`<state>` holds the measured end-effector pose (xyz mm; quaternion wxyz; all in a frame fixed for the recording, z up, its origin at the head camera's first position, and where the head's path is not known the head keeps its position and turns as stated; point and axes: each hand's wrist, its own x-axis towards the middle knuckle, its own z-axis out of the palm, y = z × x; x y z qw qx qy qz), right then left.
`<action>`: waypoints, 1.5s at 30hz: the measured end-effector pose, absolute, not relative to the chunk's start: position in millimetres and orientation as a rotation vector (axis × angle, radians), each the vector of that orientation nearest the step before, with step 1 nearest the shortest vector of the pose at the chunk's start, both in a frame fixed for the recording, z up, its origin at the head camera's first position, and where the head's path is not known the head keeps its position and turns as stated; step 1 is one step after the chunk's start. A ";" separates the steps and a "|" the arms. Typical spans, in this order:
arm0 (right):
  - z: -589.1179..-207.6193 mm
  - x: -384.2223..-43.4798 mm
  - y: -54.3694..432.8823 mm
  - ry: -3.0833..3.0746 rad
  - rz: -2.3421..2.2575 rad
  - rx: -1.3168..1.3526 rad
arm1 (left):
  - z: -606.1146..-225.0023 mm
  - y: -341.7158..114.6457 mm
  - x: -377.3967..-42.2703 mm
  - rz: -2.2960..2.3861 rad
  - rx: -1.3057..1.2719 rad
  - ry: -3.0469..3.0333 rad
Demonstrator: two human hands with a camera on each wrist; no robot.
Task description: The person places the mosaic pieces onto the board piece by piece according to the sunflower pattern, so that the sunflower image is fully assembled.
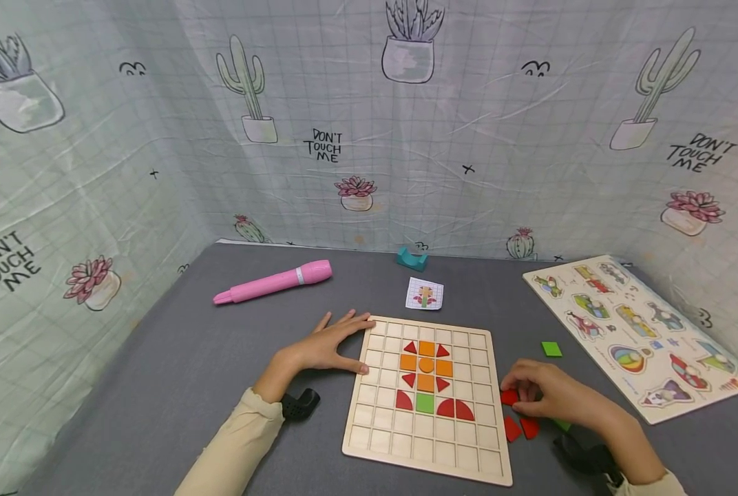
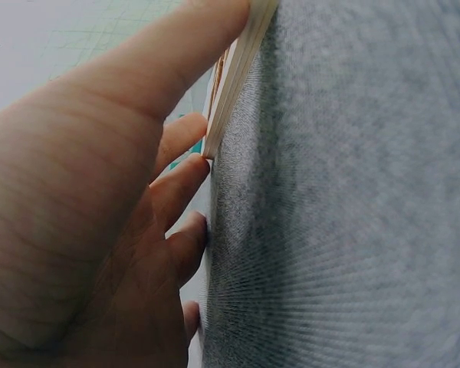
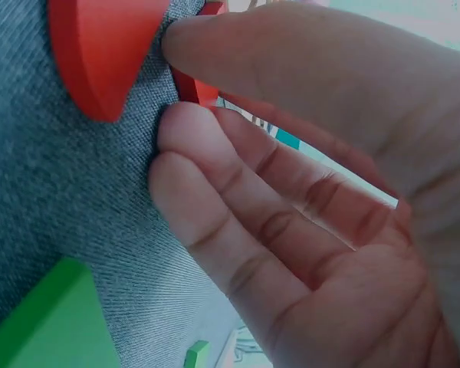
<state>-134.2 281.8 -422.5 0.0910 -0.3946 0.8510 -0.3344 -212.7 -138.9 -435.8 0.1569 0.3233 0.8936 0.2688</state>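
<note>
A wooden grid board [image 1: 378, 441] lies on the table with orange squares [image 1: 444, 369], an orange circle [image 1: 427, 365], small red triangles [image 1: 443, 350], red quarter-circles [image 1: 403, 399] and a green square [image 1: 425, 403] in its cells. At the board's upper left edge rests my left hand [image 1: 325, 348], fingers spread, thumb [image 2: 192, 54] against the side. Right of the board, my right hand [image 1: 549, 393] pinches a red tile [image 3: 193, 88] between thumb and fingers, low at the table; the fingers partly hide its shape. Two red tiles [image 1: 529, 428] lie beside that hand.
A small picture card [image 1: 424, 294] lies behind the board, near a teal holder [image 1: 412, 259]. A pink pen-shaped object [image 1: 272, 282] is at the back left. To the right are a green square tile [image 1: 551, 349] and a wooden picture puzzle [image 1: 638, 337]. Another green tile [image 1: 562, 425] is partly under the right hand.
</note>
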 end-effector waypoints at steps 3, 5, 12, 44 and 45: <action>-422.1 -134.3 281.3 2.538 -0.976 -1.162 | -436.3 -139.0 -212.2 0.771 0.920 2.555; -421.5 -134.0 281.3 2.544 -0.964 -1.152 | -436.8 -139.1 -211.5 0.776 0.917 2.551; -416.9 -133.9 279.0 2.556 -0.962 -1.197 | -438.3 -140.3 -209.6 0.788 0.911 2.545; -392.6 -148.8 160.2 2.418 -0.818 -1.146 | -437.3 -139.0 -214.1 0.772 0.906 2.555; -392.8 -148.7 156.3 2.423 -0.797 -1.147 | -437.4 -139.2 -214.3 0.770 0.905 2.556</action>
